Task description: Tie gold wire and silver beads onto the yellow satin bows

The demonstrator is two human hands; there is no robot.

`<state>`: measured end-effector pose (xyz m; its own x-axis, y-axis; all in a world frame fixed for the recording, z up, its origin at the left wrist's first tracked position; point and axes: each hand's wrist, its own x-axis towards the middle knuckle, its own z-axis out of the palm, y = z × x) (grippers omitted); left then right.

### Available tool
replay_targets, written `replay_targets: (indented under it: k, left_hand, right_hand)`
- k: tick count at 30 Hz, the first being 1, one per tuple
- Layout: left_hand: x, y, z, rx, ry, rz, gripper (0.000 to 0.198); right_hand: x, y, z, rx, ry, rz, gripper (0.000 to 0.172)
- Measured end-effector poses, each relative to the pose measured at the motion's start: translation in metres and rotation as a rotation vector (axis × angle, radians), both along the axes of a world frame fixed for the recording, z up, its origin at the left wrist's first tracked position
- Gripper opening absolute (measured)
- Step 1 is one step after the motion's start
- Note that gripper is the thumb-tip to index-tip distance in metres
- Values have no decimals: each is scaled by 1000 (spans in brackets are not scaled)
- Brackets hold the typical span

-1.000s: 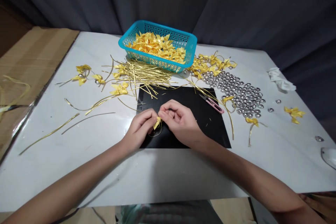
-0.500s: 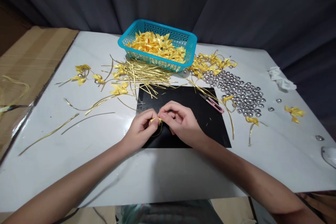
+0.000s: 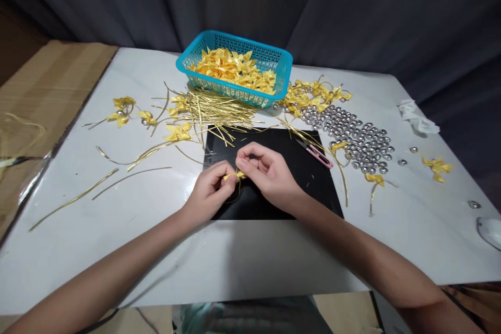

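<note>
Over the black mat [image 3: 274, 203], my left hand [image 3: 213, 188] pinches a small yellow ribbon bow [image 3: 239, 174] between thumb and forefinger. A thin gold strand loops down below the bow. Just above and to the right of it, my right hand [image 3: 268, 172] has its thumb and forefinger pressed together, apparently on the thin strand rising from the bow; the fingertips hide most of it. Gold twist ties [image 3: 219, 109] lie in a heap behind the mat. Pink-handled snips [image 3: 319, 155] rest on the mat's right side.
A blue basket [image 3: 235, 87] of yellow bows stands at the back. Silver beads [image 3: 362, 141] spread to the right, beside finished-looking bows [image 3: 313, 95]. More bows [image 3: 178, 131] and loose ties [image 3: 74, 199] lie left. A crumpled white tissue [image 3: 418, 117] sits far right.
My right hand has lifted slightly up and away from the bow, showing more of it. My left hand has kept its pinch in nearly the same place.
</note>
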<state>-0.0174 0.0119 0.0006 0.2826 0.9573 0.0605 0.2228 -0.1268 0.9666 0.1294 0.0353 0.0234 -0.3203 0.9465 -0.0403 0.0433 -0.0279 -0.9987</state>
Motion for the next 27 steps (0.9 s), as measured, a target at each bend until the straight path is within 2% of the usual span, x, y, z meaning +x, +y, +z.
replay_targets:
  k: [5,11,16,21,24,27]
  left_hand:
    - [0,2,0,-3,16,6,29]
    - [0,4,-3,12,43,3,28]
    - [0,3,-4,14,56,-15,26]
    - [0,3,-6,17,61,-23,25]
    - [-1,3,-9,10,78,-27,25]
    - [-1,4,-11,-6,101,-28,25]
  right_hand:
    - [-2,7,2,-37,78,21,34]
    - [3,9,17,-22,162,7,26]
    - [9,11,41,89,148,-29,18]
    - [10,11,68,146,32,-135,20]
    - [11,11,86,88,86,-190,16]
    - [18,13,105,-59,271,-220,26]
